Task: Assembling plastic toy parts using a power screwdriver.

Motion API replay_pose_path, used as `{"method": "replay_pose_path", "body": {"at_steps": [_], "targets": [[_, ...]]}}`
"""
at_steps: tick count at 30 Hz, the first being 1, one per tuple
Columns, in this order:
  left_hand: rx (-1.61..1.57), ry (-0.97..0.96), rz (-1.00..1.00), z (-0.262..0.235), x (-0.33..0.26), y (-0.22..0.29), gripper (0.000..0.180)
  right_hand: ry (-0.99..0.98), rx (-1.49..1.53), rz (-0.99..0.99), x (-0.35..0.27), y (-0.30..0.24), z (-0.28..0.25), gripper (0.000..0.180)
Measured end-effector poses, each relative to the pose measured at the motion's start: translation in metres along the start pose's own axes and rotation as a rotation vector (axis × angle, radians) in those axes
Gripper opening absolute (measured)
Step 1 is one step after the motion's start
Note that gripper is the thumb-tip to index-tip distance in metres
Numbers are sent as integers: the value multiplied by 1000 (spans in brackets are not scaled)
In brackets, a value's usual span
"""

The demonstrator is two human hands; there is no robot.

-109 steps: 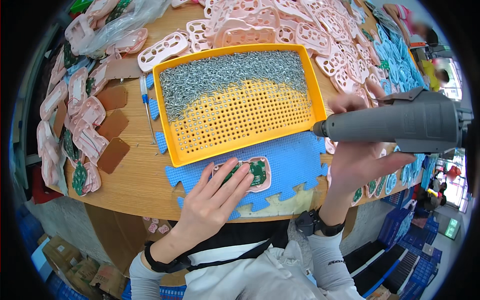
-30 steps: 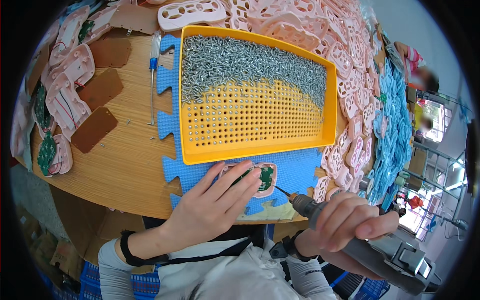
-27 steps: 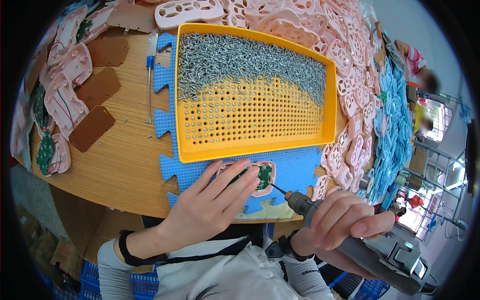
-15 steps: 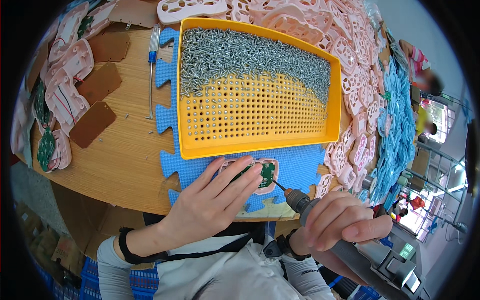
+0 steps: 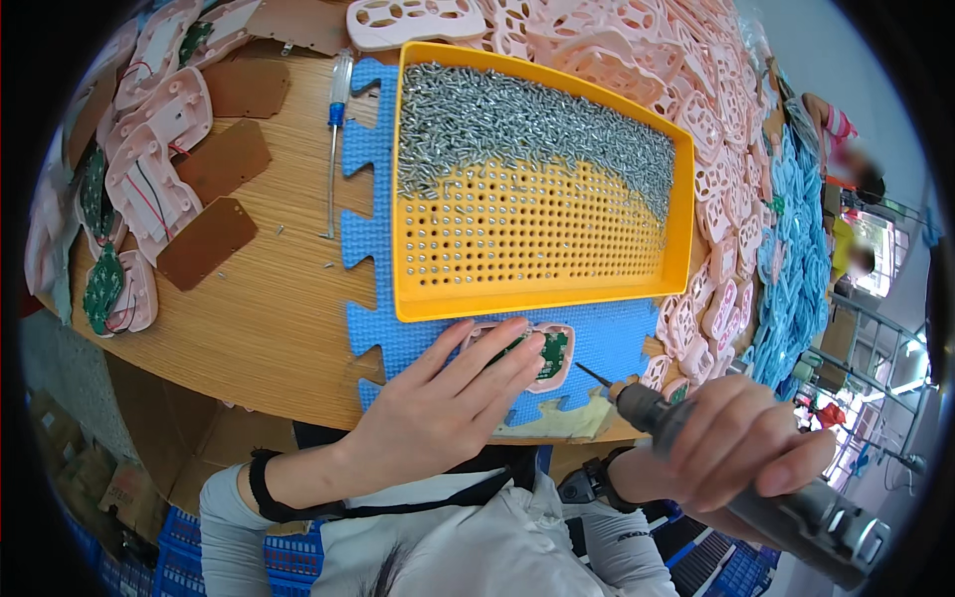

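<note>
The pink plastic shell (image 5: 553,384) with its green circuit board (image 5: 550,350) lies on my blue foam mat (image 5: 619,336), just below the yellow perforated tray (image 5: 542,301) of screws (image 5: 537,117). My left hand (image 5: 438,410) rests over its left part, fingers outstretched and close together, gripping nothing. My right hand (image 5: 741,443) is wrapped around the power screwdriver (image 5: 652,415), its bit just beside the shell, apart from it. A blue-collared screwdriver (image 5: 335,115) lies left of the tray.

Landmark: top (image 5: 468,557), pale grey, creased. Black strap (image 5: 492,476) along its upper edge. Left of top: pale sleeve (image 5: 231,542), black wristband (image 5: 263,490), bare left hand (image 5: 448,398). Right of top: matching sleeve (image 5: 622,552), small dark marking (image 5: 634,535), chunky black wrist strap (image 5: 587,485), bare right hand (image 5: 741,448).
</note>
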State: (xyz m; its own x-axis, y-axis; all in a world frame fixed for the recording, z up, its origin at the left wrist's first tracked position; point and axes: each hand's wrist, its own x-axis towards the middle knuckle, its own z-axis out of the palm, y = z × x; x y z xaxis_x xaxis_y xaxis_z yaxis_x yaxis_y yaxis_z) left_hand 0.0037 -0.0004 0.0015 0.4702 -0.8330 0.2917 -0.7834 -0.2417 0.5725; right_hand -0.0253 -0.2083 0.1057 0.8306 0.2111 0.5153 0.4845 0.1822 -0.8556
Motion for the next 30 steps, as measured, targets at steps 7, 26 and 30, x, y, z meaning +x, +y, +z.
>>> {"method": "replay_pose_path", "body": {"at_steps": [7, 26, 30], "targets": [[8, 14, 42, 3, -7, -3, 35, 221, -144, -74, 41, 38, 33, 23], [-55, 29, 55, 3, -11, -6, 34, 173, -57, -22, 65, 78, 40, 16], [-83, 5, 53, -1, -9, -4, 37, 168, -51, -27, 60, 54, 44, 15]]}}
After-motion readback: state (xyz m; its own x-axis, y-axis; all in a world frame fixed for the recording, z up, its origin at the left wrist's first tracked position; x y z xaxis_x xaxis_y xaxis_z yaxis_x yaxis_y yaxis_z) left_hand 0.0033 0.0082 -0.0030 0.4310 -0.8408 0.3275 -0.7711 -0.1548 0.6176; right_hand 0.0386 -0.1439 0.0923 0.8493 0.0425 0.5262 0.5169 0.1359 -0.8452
